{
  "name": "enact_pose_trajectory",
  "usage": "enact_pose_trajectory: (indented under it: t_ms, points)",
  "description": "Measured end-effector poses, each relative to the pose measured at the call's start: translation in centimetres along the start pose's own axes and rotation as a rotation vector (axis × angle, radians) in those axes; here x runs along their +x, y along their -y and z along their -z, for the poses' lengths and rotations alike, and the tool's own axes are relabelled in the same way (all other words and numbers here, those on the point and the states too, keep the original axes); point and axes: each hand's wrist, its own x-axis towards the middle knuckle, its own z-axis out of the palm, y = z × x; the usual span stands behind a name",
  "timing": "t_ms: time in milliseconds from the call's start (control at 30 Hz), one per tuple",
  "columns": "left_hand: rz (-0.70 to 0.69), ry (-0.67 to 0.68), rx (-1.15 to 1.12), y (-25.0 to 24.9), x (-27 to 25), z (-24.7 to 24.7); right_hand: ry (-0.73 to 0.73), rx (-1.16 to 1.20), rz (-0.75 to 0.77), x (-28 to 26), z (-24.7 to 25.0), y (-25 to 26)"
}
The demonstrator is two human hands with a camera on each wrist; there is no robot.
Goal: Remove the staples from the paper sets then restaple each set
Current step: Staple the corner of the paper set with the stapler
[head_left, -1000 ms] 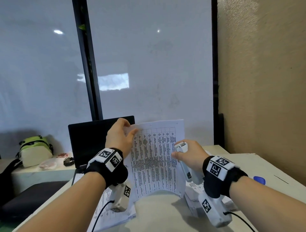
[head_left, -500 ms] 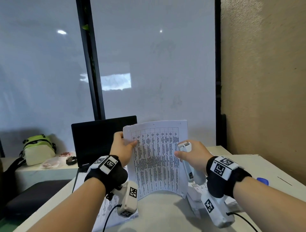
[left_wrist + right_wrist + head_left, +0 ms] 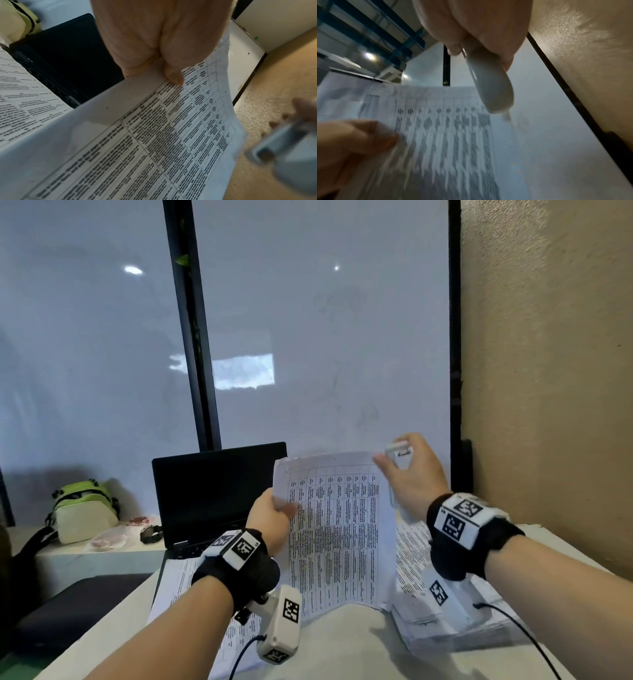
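The paper set point(image 3: 337, 537) stands up on the table point(image 3: 346, 642), right in front of you at 12 o'clock. Your left hand point(image 3: 270, 517) pinches its left edge near the top corner. Your right hand point(image 3: 409, 470) is up at the top right corner, fingers curled around a small white stapler point(image 3: 398, 449).

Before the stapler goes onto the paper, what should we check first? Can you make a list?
1. Left hand grips the paper set at its left edge: ok.
2. Right hand holds the white stapler: ok.
3. Stapler at the top right corner: ok, just beside it.
4. Corner between the stapler's jaws: cannot tell.
5. Pages lined up at that corner: cannot tell.
6. Old staple removed: cannot tell.
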Motion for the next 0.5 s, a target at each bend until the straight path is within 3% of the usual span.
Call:
enact_pose_trajectory:
  t_ms: [100, 233, 500]
  points:
    - [-0.017, 0.013, -0.01, -0.4, -0.3, -0.1, -0.089, 0.163, 0.111, 1.5, 0.2, 3.9]
    - [-0.075, 0.056, -0.003, -1.4, -0.7, -0.1, -0.068, 0.299, 0.263, 2.0, -0.9, 7.7]
    - [-0.112, 0.085, -0.002, -2.1, -2.3, 0.1, -0.008, 0.422, 0.244, 1.7, -4.4, 10.1]
